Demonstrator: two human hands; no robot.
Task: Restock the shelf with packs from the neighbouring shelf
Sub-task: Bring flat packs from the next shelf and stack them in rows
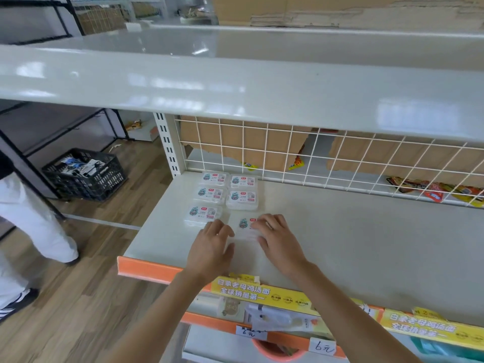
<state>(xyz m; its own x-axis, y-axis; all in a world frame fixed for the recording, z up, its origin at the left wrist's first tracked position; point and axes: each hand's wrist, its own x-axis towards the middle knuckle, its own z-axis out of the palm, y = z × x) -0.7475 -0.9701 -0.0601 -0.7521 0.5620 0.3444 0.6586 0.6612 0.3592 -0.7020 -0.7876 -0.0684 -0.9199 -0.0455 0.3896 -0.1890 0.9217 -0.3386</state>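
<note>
- Both hands, left hand [209, 247] and right hand [277, 239], rest with relaxed fingers on the sixth pack [247, 227], flanking it.
- Five packs [225, 192] already sit in two columns on the shelf [353, 239].
- Most shelf space looks unfilled.

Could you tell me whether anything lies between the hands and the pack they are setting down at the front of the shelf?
Nothing visible does. The left hand and right hand already rest on the front pack, which lies flat on the shelf beside the other packs.
</note>
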